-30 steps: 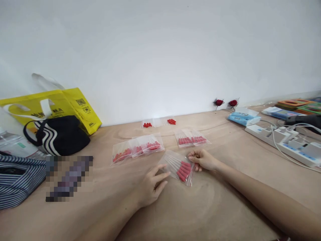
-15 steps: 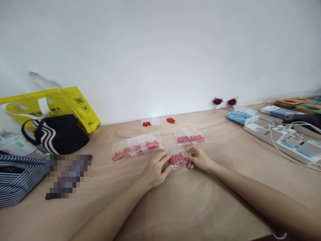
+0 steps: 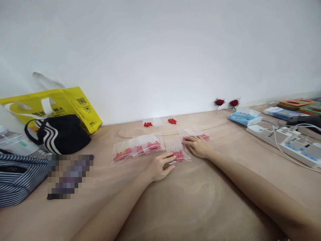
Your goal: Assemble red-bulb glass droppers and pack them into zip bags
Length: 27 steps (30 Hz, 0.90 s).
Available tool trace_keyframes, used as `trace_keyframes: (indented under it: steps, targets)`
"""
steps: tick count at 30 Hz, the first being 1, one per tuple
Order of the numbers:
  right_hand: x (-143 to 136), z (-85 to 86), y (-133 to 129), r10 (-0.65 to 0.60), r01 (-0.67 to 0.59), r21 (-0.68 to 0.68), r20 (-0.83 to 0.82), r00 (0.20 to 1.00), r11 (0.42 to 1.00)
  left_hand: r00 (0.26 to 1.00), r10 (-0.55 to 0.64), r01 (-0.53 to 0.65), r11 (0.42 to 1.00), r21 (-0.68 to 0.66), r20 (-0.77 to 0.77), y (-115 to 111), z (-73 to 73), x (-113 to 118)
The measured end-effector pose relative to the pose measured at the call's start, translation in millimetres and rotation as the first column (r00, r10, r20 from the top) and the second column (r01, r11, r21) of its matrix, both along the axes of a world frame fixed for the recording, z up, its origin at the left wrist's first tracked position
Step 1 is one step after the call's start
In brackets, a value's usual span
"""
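Note:
A clear zip bag (image 3: 179,156) with several red stick-like pieces lies flat in front of me. My left hand (image 3: 160,166) rests at its left edge, fingers stretched out and touching the plastic. Just behind and to the right, my right hand (image 3: 197,146) lies flat with fingers extended over another zip bag (image 3: 206,137) of red pieces, hiding part of it. To the left, overlapping zip bags (image 3: 151,144) hold more red pieces, and the leftmost bag (image 3: 122,154) also shows some yellowish ones. What the pieces are is too small to tell.
Against the wall lie small bags with red pieces (image 3: 172,121). At left stand a yellow tote (image 3: 86,110), a black pouch (image 3: 67,134) and a striped bag (image 3: 22,177). On the right are a blue tissue pack (image 3: 244,118), a white power strip (image 3: 288,147) with cables, and two red roses (image 3: 234,102).
My right hand has let go of the front bag's right edge and moved up and right onto the bag behind. My left hand stays at the front bag's left edge.

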State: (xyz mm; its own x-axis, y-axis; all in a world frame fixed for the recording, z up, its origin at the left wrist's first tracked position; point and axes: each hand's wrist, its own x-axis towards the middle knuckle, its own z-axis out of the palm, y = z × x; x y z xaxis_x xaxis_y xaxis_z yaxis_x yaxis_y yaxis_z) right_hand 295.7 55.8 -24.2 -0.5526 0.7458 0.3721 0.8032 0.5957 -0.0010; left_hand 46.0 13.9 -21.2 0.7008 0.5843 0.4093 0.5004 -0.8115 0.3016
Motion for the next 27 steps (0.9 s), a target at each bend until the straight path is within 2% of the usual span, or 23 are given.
trace_keyframes:
  steps: [3,6,10,15,18,22,27]
  targets:
    - [7,-0.3,-20,0.111,-0.107,0.054,-0.078,0.991,0.993,0.999,-0.01,0.009,1.0,0.029,0.038,0,2.1,-4]
    - [8,0.5,-42,0.235,-0.228,0.066,-0.13,0.963,0.971,0.995,-0.046,0.033,0.988,0.153,0.084,1,4.2,-9]
    - [3,-1.5,-52,0.218,-0.195,0.139,-0.169,0.961,0.971,0.993,-0.086,0.059,0.953,0.296,0.08,7,2.5,-12]
    - [-8,-4.5,-46,0.253,-0.212,0.267,-0.13,0.959,0.94,0.983,-0.029,-0.014,0.972,0.235,0.179,11,-1.9,-9]
    - [-14,-5.4,-44,0.253,-0.217,0.324,-0.071,0.965,0.921,0.979,-0.033,-0.01,0.978,0.209,0.201,10,-2.0,-9]
    - [-14,-7.5,-41,0.221,-0.175,0.322,-0.114,0.968,0.93,0.978,-0.054,0.001,0.967,0.253,0.202,13,-0.6,-10]
    - [-10,-8.5,-37,0.21,-0.147,0.283,-0.207,0.955,0.948,0.979,-0.079,-0.005,0.913,0.408,0.189,23,-0.5,-6]
